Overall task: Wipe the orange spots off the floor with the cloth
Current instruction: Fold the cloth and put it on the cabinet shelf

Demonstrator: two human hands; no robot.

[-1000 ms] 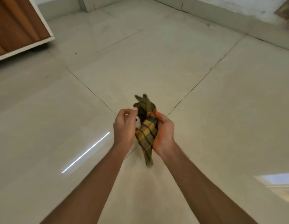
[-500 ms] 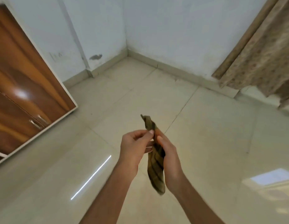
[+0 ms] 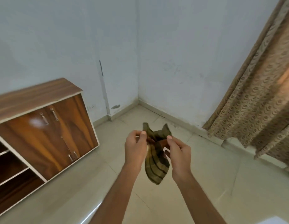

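Spreading since a moment ago, the olive-and-yellow plaid cloth [image 3: 156, 160] now hangs mid-air between left hand [image 3: 135, 148] and right hand [image 3: 178, 155], fingers pinching its top corners; no orange spots show on the beige tiled floor [image 3: 205, 183], so wiping looks unstarted.

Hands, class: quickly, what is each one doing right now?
Left hand: closed, pinching one top corner of the cloth.
Right hand: closed, pinching the other corner.
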